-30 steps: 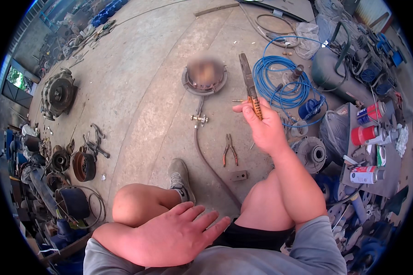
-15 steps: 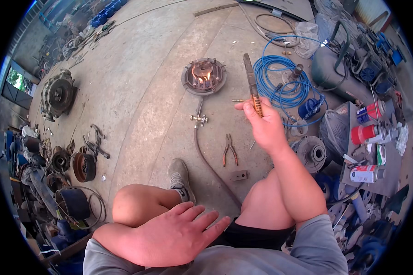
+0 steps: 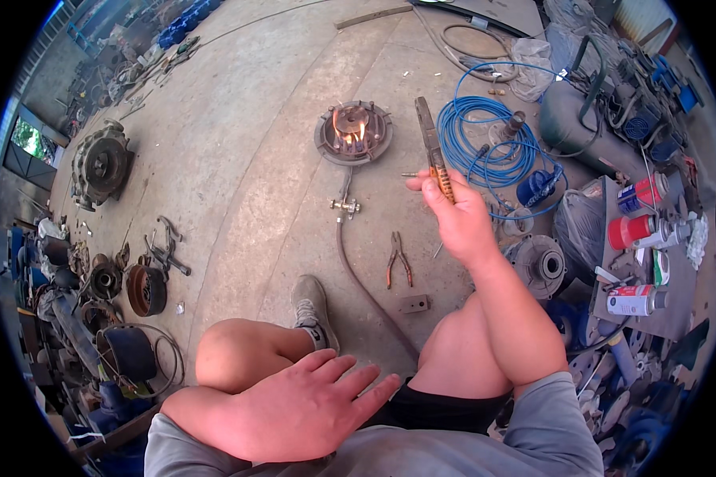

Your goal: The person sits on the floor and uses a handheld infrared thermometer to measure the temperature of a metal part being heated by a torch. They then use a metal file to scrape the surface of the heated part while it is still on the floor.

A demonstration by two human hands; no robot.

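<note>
My right hand (image 3: 460, 211) is closed around the worn orange grips of long-jawed pliers (image 3: 429, 139), held upright with the jaws pointing away from me. Left of the jaws, flames rise from a round cast-iron gas burner (image 3: 323, 143) on the floor. Something dark sits amid the flames, but I cannot make out what. My left hand (image 3: 310, 405) lies over my lap, fingers stretched out and holding nothing. Between the burner and my legs, a second pair of pliers (image 3: 398, 261) with orange handles lies spread, near a small metal block (image 3: 413, 304).
A brass valve (image 3: 344, 207) joins the burner to a hose (image 3: 358, 280) running toward my right leg. To the right are coiled blue hose (image 3: 461, 131), a motor housing (image 3: 539, 266), spray cans (image 3: 636, 302) and a compressor tank (image 3: 569, 119). Metal parts (image 3: 145, 290) crowd the left.
The pliers in my right hand have tipped slightly left, their jaws a little nearer the burner. My left hand stays where it was.
</note>
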